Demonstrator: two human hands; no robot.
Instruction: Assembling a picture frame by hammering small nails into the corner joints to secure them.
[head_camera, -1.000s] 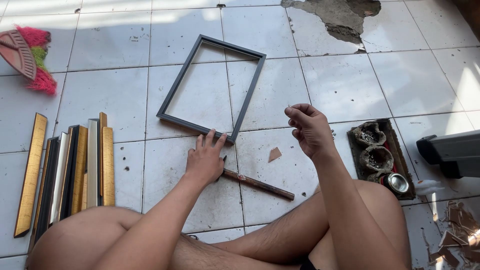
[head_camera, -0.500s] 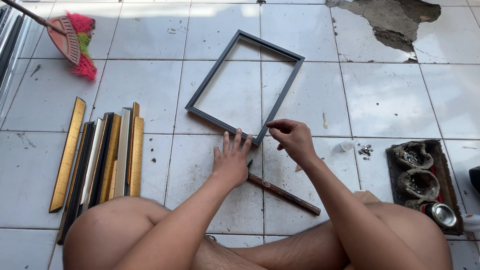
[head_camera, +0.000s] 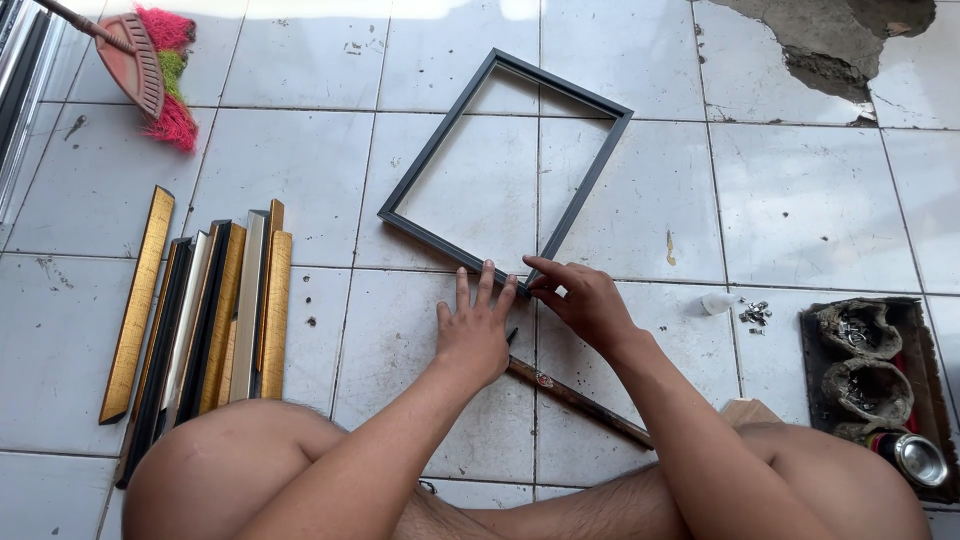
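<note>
A dark grey rectangular picture frame (head_camera: 590, 170) lies flat on the white tiled floor (head_camera: 300, 160) in front of me. My left hand (head_camera: 475, 325) rests palm down with fingers spread, its fingertips touching the frame's near corner. My right hand (head_camera: 580, 300) meets that same corner from the right, its fingers pinched together at the joint; whether something small sits between them I cannot tell. A thin brown stick-like tool (head_camera: 580, 400) lies on the floor beneath both wrists.
Several gold, black and silver moulding strips (head_camera: 200, 310) lie at the left. A broom (head_camera: 140, 65) with pink bristles is at top left. A dark tray (head_camera: 875, 380) of small metal parts and a tin is at right. Broken floor patch (head_camera: 830, 40) at top right.
My right hand has come down from mid-air to the frame's near corner. The left hand has slid forward onto that corner. The view has shifted right and closer.
</note>
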